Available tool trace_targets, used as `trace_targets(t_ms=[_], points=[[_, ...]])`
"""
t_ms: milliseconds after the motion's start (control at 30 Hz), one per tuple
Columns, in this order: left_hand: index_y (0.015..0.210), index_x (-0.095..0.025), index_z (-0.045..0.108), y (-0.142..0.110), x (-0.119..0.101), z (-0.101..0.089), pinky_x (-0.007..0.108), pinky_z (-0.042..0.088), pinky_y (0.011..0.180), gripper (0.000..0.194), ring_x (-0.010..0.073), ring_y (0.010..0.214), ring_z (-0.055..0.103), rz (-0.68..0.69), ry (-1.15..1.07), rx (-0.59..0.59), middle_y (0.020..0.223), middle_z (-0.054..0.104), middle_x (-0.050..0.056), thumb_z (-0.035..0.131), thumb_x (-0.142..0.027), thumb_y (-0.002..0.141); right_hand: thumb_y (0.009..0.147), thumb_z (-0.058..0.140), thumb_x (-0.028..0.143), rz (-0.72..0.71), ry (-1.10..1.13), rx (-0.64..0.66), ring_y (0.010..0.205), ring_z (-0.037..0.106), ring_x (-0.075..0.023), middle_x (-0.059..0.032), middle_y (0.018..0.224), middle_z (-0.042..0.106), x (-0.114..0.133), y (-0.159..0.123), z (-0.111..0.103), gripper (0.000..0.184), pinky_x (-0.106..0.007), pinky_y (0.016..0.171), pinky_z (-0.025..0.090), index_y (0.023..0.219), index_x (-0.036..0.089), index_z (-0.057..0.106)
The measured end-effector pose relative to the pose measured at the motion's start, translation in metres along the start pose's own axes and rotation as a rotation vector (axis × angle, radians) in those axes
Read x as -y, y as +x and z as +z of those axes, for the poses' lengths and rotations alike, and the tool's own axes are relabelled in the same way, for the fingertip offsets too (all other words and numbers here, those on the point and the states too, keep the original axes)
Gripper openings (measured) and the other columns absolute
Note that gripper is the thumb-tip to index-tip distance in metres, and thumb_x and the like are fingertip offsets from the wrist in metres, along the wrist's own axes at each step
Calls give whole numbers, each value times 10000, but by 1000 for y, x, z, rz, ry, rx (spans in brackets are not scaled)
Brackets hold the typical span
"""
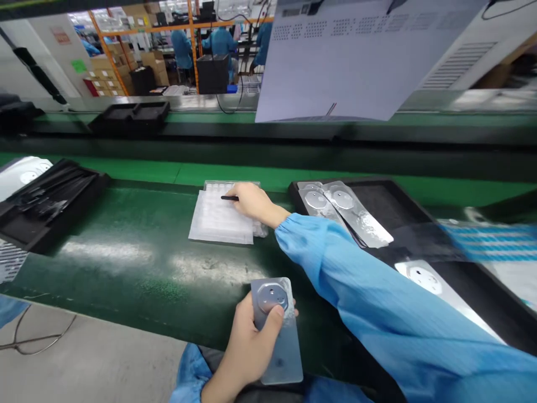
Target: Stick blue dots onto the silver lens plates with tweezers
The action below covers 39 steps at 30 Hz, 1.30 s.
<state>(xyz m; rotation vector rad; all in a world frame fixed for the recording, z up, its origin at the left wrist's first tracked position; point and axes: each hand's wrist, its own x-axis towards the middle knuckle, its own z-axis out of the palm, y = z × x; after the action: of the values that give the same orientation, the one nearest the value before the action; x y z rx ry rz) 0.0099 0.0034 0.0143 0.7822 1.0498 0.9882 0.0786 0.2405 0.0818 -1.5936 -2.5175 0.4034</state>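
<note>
My left hand [255,338] is wrapped round a flat silver metal plate [282,358] with rounded corners and a round recessed disc near its top. The thumb presses on the plate just below that disc. Farther forward, my right hand [251,201] pinches a thin black tool [229,197], perhaps tweezers or a pen; its kind is not clear. The tool's tip points left over a white sheet [218,226]. Beneath that sheet lies a clear plastic tray [231,183] with rows of small pockets, partly covered by the sheet and my hand.
Right of me, a black tray [380,196] bears several similar metal plates [356,215]. Another black tray [84,204] with dark thin parts is at the left. A printed paper [331,73] hangs ahead. Across the back runs a green ledge [168,170]; people [220,42] sit beyond.
</note>
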Motion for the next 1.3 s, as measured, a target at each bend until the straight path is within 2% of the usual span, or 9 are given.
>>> trace_targets(t_ms=[100,533,800,867,933,1000,1167,1233,1300], points=[[1115,-145,764,1,2,0,335,616,838,560,288,943,781,16,-17,-1,1010,827,133,718,-649,877,1024,682,302,-4,-51,42,1132,687,-248,-85,1236,711,-1,11,6,209,-479,989,571,1182,167,705],[1121,-146,750,1,0,0,362,610,886,437,296,982,779,29,-9,21,1054,823,131,700,-537,931,1026,680,338,-16,-164,111,1132,678,-253,-93,1257,690,6,5,0,238,-481,983,574,1193,169,693],[1072,-142,736,1,-4,2,342,612,860,389,287,956,784,29,-2,-8,992,822,121,728,-497,911,1010,697,322,-24,23,8,1032,698,-226,-72,1128,723,-2,8,-4,182,-445,936,579,1088,159,711],[1191,-142,696,0,-2,2,330,620,840,465,277,950,787,15,-58,-9,1027,814,125,744,-503,902,1002,681,272,-14,122,-71,997,695,-228,-76,1046,741,-5,6,-13,141,-414,920,556,1040,147,735],[1410,-166,562,0,1,3,320,630,813,650,267,949,795,2,-150,-24,1108,794,127,759,-509,894,988,654,265,-2,240,-146,910,684,-226,-73,922,742,-9,-5,-25,174,-362,848,528,967,132,765],[1573,-209,357,1,3,4,312,638,793,845,260,944,804,-2,-227,-46,1175,770,129,763,-510,896,964,652,358,11,371,-184,763,645,-199,-55,792,710,-14,-26,-36,267,-319,720,490,914,131,784],[1663,-288,30,3,5,5,371,651,837,1011,266,932,816,34,-262,-55,1434,635,201,719,-473,946,838,662,712,104,712,-112,461,394,-112,34,506,485,-22,-105,-36,596,-274,461,305,894,133,791],[1661,-297,45,3,5,5,390,652,854,969,290,1007,802,43,-221,-66,1505,577,212,697,-456,962,738,766,724,196,941,-27,451,330,-92,56,481,444,-20,-132,-27,592,-264,442,250,833,139,776],[1621,-262,252,3,4,4,385,633,927,821,306,1136,760,76,-130,-106,1519,572,193,704,-431,958,647,870,676,295,1134,62,458,302,-77,54,495,474,-16,-151,-18,556,-257,435,213,781,149,756]])
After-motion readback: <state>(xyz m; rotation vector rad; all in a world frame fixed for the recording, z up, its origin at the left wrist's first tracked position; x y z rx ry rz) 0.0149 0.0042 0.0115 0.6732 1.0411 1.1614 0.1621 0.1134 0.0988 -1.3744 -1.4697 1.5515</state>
